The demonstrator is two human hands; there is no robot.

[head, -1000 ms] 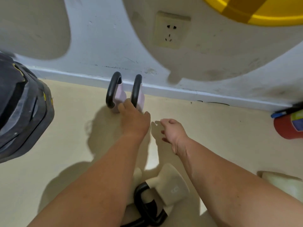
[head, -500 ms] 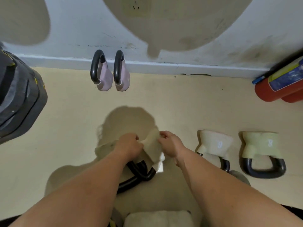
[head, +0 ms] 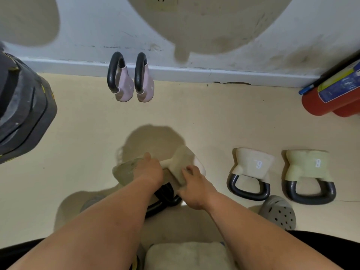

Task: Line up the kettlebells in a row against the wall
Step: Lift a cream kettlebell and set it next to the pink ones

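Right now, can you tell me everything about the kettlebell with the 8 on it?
The kettlebell marked 8 is the rightmost one on the floor. Its body is pale yellowish green with a matte, slightly rough look and a white 8 printed on it. A thick dark grey handle loop, probably metal, points toward the person. It lies tipped on its side on the cream floor, away from the wall, apart from the kettlebell marked 6 to its left. No hand touches it.

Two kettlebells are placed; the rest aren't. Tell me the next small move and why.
Probably lift the two beige kettlebells by their handles and carry them to the wall. The left hand and right hand are already on them, and the floor right of the two pink kettlebells at the baseboard is free.
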